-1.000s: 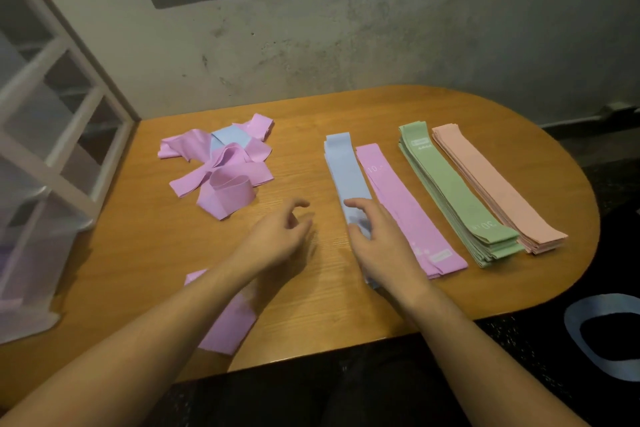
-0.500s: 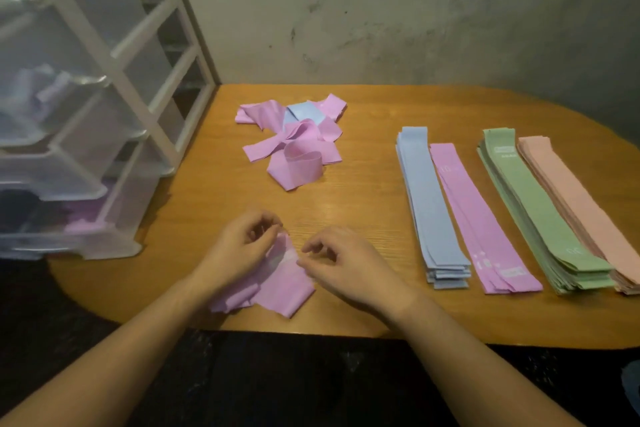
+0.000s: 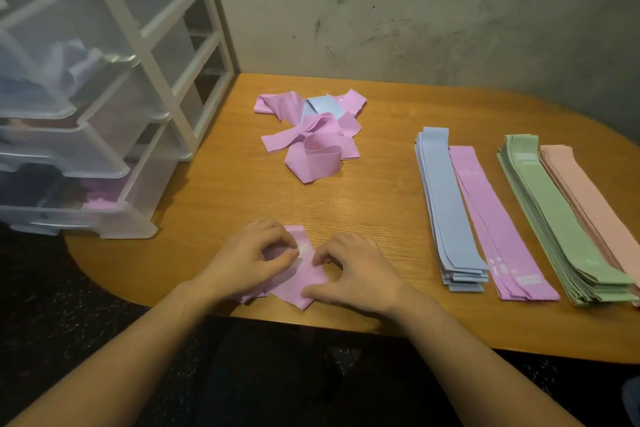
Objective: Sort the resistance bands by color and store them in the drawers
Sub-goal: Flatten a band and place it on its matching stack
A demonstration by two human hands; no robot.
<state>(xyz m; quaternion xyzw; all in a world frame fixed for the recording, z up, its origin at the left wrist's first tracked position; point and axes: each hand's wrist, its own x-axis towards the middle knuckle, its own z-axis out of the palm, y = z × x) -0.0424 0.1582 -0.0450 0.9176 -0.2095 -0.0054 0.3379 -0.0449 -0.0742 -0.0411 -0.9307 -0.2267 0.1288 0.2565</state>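
A crumpled pink band (image 3: 294, 282) lies near the table's front edge. My left hand (image 3: 251, 258) pinches its upper part and my right hand (image 3: 353, 270) pinches its right side, thumb pressing the lower edge. A loose heap of pink bands with one blue band (image 3: 311, 135) sits at the middle back. To the right lie flat stacks: blue (image 3: 446, 204), pink (image 3: 491, 218), green (image 3: 561, 218) and peach (image 3: 595, 208). The clear plastic drawer unit (image 3: 86, 135) stands at the left; its lowest drawer shows pink bands.
The wooden table (image 3: 363, 211) has a rounded front edge and ends against a grey concrete wall (image 3: 415, 21). The drawer unit's white frame stands off the table's left end. The floor below is dark.
Both hands left the blue stack and came to the crumpled pink band at the front edge, then took hold of it. The view swung left, bringing the drawers in.
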